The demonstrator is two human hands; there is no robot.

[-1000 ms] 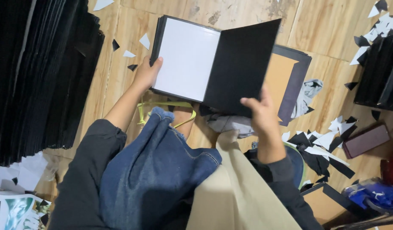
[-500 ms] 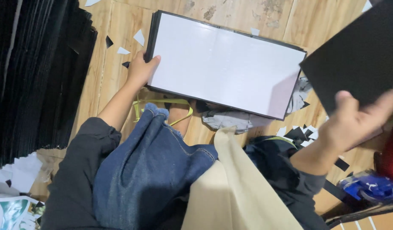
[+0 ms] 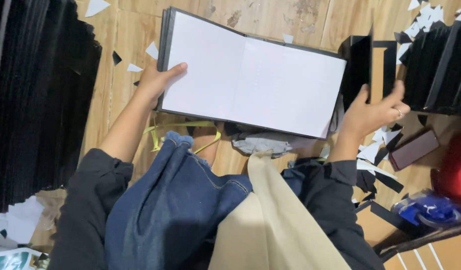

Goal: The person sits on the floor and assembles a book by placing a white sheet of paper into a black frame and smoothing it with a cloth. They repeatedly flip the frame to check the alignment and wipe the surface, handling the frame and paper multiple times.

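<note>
A black-covered book (image 3: pixel 250 80) lies open on the wooden floor, showing two blank white pages. My left hand (image 3: pixel 155 82) grips its left edge, thumb on the page. My right hand (image 3: pixel 375 110) is just past the book's right edge and holds a black card (image 3: pixel 358 65), which stands nearly edge-on to the camera. The card is next to a pile of black boards (image 3: pixel 435 70) at the right.
A tall stack of black sheets (image 3: pixel 40 100) fills the left side. White and black paper scraps (image 3: pixel 380 145) litter the floor. A dark flat case (image 3: pixel 414 149), a blue object (image 3: pixel 430 210) and something red (image 3: pixel 458 165) lie at the right. My denim knee (image 3: pixel 175 200) and beige cloth (image 3: pixel 270 220) are in front.
My right hand has lifted the black card off the right page and carried it to the right. Both white pages are now uncovered. My left hand has stayed on the left edge.
</note>
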